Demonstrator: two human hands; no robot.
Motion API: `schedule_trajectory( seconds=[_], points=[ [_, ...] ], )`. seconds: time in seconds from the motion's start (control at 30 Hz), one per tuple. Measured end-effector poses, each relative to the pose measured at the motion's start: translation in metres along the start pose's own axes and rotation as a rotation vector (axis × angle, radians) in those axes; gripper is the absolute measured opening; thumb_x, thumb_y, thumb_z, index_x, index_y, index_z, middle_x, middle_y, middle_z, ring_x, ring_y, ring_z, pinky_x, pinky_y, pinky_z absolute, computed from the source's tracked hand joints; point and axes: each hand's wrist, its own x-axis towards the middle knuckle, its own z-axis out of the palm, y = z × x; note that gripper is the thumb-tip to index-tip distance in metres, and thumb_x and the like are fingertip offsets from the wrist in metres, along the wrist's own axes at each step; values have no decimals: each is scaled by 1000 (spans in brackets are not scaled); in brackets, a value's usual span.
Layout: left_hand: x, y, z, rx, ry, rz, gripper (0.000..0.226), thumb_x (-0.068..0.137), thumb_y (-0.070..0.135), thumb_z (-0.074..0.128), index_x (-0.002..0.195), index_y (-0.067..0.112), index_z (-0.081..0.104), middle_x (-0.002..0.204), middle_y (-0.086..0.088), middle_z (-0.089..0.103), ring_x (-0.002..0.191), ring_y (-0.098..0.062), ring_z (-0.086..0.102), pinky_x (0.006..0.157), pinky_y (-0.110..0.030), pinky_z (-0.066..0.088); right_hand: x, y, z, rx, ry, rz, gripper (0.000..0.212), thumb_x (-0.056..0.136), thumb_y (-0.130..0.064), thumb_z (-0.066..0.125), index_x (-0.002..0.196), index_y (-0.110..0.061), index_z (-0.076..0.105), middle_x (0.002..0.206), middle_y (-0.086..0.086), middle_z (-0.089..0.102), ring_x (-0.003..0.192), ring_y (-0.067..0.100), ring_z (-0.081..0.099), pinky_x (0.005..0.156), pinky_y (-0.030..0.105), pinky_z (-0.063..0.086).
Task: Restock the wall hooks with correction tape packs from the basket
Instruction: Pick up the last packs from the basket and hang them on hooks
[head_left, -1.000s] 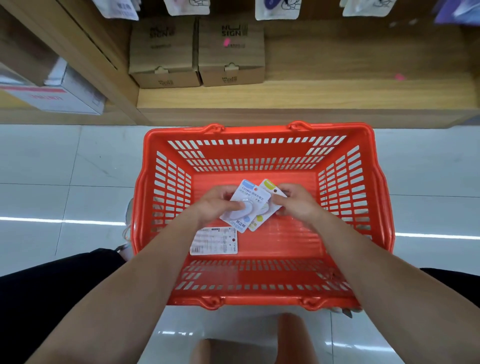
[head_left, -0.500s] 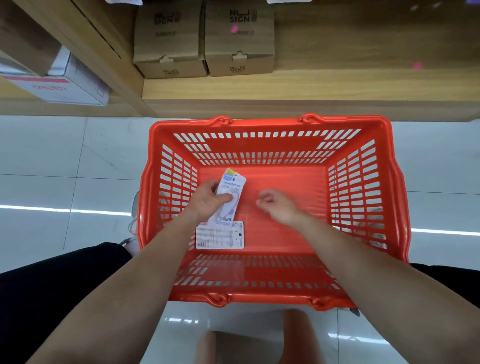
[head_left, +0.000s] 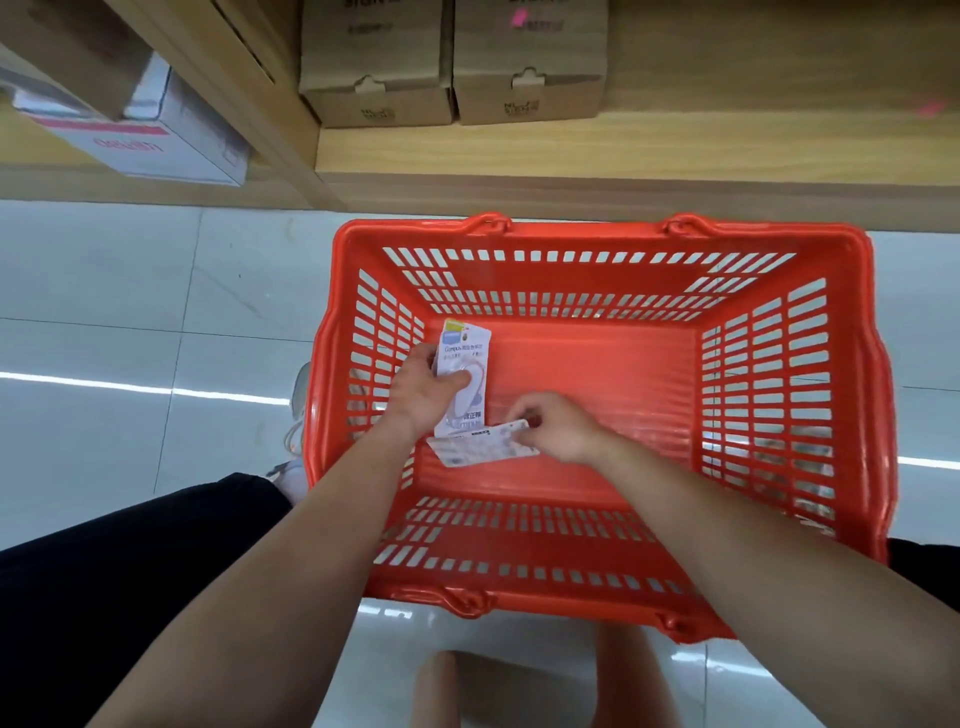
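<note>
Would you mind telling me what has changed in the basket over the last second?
The right hand let go of the stacked packs, moved toward the person and now pinches the face-down pack, tipping its edge off the basket floor. The left hand still holds the stacked packs upright; the basket stays put.

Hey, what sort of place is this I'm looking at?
Probably a stationery shop aisle: an orange shopping basket stands on tiled floor before a wooden shelf of brown cartons, the left hand holds carded correction tape packs, and the right hand pinches another pack.
</note>
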Motion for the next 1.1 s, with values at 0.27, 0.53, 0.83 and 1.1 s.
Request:
schedule_trajectory(
  seconds=[0.27, 0.53, 0.83, 1.1],
  points=[
    [-30, 19, 22, -127, -312, -2, 32, 93, 18, 74, 123, 23, 63, 111, 5, 74, 98, -16, 72, 80, -36, 58, -29, -6, -57, 345, 318, -23, 28, 93, 4, 66, 87, -23, 72, 91, 5, 72, 77, 8, 64, 71, 19, 51],
    [-40, 13, 65, -79, -300, -38, 37, 90, 12, 77, 122, 14, 59, 116, -8, 74, 99, -26, 73, 90, -46, 59, -20, 12, -44, 182, 452, 41, 38, 91, 4, 67, 86, -33, 75, 97, -13, 72, 93, 16, 72, 79, 37, 62],
    [-35, 8, 91, -112, -353, -61, 31, 92, 14, 76, 118, 15, 59, 103, 0, 71, 91, -17, 69, 73, -22, 55, -28, 36, -46, 237, 442, 186, 76, 70, -15, 95, 136, -14, 56, 127, 0, 56, 98, 8, 59, 64, 6, 45],
    [-32, 10, 90, -130, -350, -83, 37, 93, 17, 74, 126, 12, 60, 118, -4, 72, 105, -23, 70, 91, -36, 55, -41, 41, -57, 299, 437, 247, 28, 88, -12, 76, 116, -13, 71, 109, 0, 73, 92, 12, 69, 72, 21, 56]
  ],
)
